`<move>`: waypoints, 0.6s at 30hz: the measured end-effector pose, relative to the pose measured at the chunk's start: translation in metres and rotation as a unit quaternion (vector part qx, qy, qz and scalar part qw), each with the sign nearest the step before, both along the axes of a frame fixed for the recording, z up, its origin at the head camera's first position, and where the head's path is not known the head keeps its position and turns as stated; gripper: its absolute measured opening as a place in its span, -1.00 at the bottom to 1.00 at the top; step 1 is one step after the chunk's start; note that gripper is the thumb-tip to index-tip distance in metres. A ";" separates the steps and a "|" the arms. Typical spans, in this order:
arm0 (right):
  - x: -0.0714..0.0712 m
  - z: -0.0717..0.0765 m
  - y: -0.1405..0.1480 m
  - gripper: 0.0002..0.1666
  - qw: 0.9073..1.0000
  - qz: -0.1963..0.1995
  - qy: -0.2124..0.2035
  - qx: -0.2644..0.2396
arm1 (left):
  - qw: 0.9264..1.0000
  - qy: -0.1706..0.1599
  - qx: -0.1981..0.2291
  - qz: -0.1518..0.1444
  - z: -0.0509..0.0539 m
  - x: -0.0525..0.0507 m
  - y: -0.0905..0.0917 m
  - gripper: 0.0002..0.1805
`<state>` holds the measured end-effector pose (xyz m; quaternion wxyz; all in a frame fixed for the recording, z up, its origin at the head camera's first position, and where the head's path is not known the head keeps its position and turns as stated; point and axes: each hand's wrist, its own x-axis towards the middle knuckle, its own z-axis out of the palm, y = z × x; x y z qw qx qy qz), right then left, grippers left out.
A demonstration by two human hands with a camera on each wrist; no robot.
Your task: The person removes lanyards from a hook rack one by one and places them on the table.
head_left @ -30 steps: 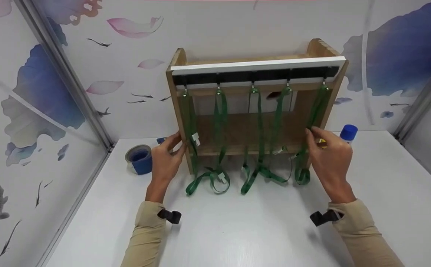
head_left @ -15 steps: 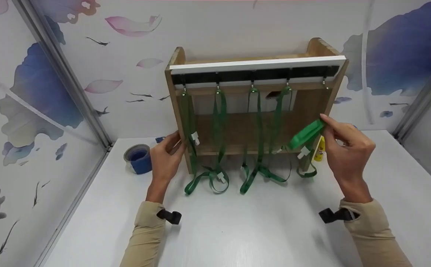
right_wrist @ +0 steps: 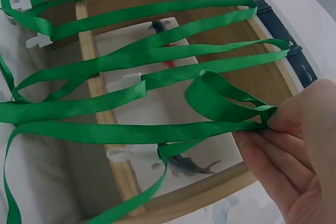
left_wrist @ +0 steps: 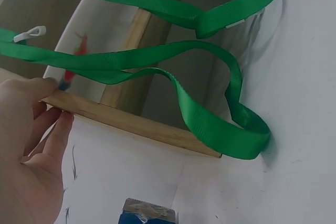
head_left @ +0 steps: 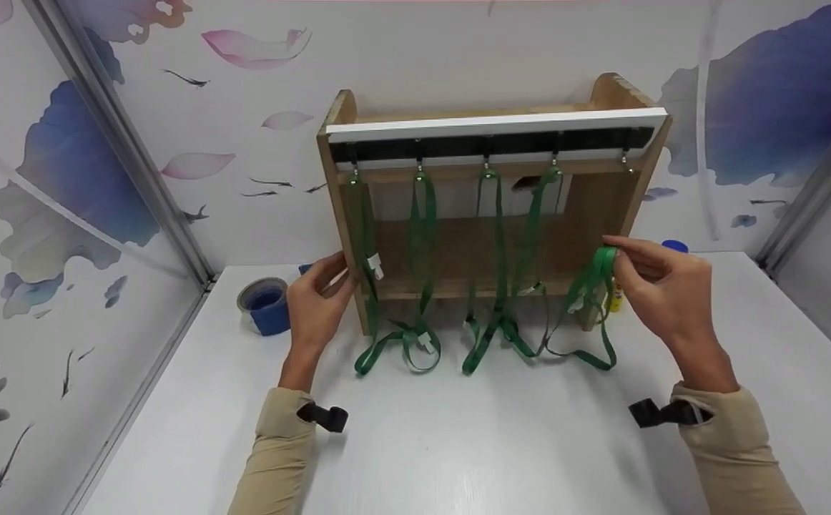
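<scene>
A small wooden shelf (head_left: pixel 594 197) stands on the table, with a black strip of hooks (head_left: pixel 451 147) along its white top front edge. My left hand (head_left: pixel 314 304) grips the shelf's left side panel (left_wrist: pixel 121 121) between thumb and fingers. Between thumb and fingers my right hand (head_left: pixel 673 290) pinches a looped green lanyard (right_wrist: pixel 210 132) in front of the right side panel. Its lower part hangs to the table. The rightmost hook (head_left: pixel 626 163) holds nothing. From the other hooks hang several green lanyards (head_left: pixel 426 207) with white clips (head_left: pixel 375 266), their ends on the table.
Left of the shelf sits a roll of tape in a blue dispenser (head_left: pixel 267 309). A blue cap (head_left: pixel 674 246) and a yellow tube (head_left: pixel 616 297) show partly behind my right hand. A patterned white wall (head_left: pixel 458 57) rises behind the shelf.
The lanyard at the right has come off its hook in my right hand. That hand moved outward, then lowered, and the lanyard now hangs looser. My left hand stays on the side panel.
</scene>
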<state>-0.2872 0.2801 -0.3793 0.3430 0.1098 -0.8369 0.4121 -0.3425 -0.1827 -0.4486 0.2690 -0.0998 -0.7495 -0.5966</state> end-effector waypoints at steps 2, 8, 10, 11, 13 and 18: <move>0.001 0.000 0.003 -0.68 1.000 -0.004 -0.020 -0.005 | 1.000 -0.006 0.000 0.004 -0.001 0.000 0.001 -0.58; 0.001 -0.003 0.017 -0.65 0.999 0.000 -0.043 -0.001 | 1.000 -0.015 0.002 0.011 0.009 0.009 0.006 -0.59; 0.000 -0.006 0.024 -0.65 0.999 0.000 -0.047 0.000 | 1.000 -0.019 0.002 0.013 0.013 0.013 0.008 -0.59; -0.001 -0.007 0.028 -0.65 0.999 -0.002 -0.050 -0.002 | 1.000 -0.020 0.002 0.013 0.015 0.015 0.008 -0.59; -0.002 -0.011 0.038 -0.66 0.998 -0.011 -0.065 -0.008 | 1.000 -0.025 0.000 0.014 0.017 0.017 0.009 -0.58; -0.006 -0.013 0.067 -0.61 0.993 -0.030 -0.104 -0.047 | 0.999 -0.032 0.002 0.013 0.020 0.019 0.010 -0.58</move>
